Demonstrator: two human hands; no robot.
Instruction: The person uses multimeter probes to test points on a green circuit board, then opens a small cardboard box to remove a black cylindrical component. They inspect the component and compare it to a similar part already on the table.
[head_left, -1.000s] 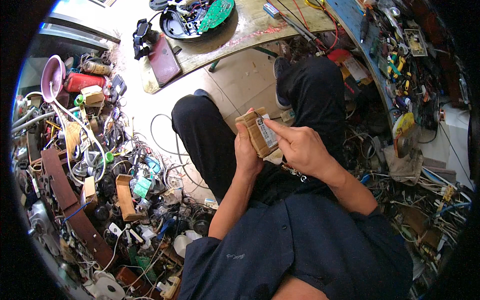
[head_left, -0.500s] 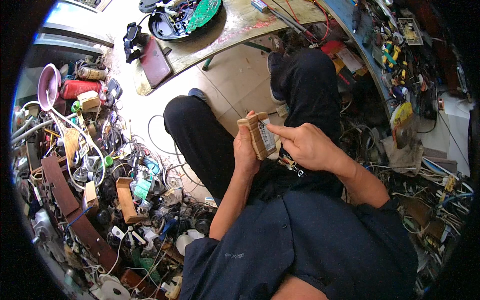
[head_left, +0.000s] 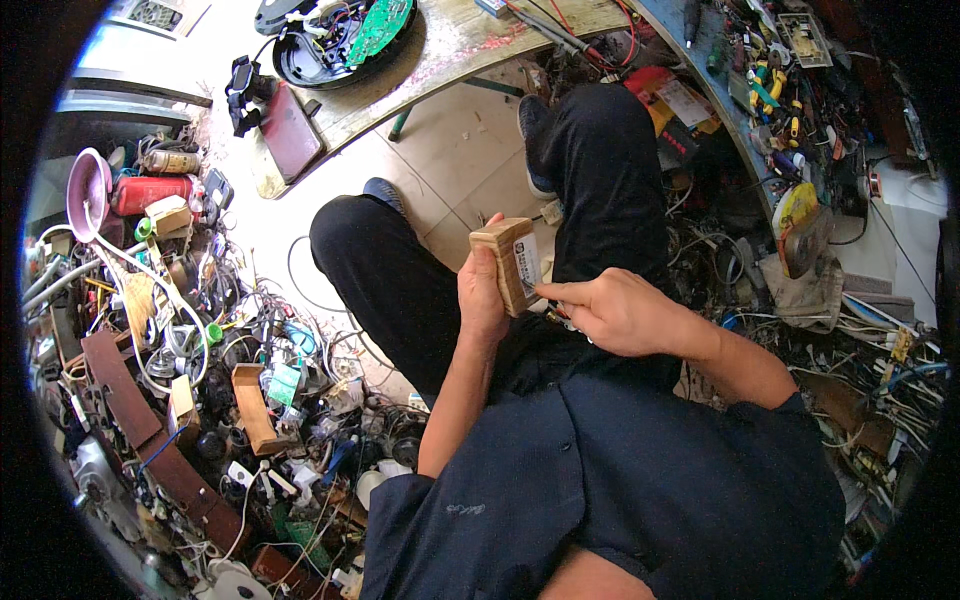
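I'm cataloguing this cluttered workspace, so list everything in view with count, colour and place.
small box: 1, brown, white label, in left hand
table: 1, tan, top centre
round housing: 1, black, on table
large circuit board: 1, green, at round housing
flat case: 1, dark red, table's left end
basin: 1, pinkish purple, left
cylinder: 1, red, beside basin
open tray: 1, brown, left pile
bench: 1, blue, upper right
hand tools: many, mixed, on bench
loose parts and cables: uncountable, mixed, both sides
shirt: 1, dark navy
trousers: 1 pair, black
shoes: 2, dark
hands: 2, bare; right hand pointing at small box
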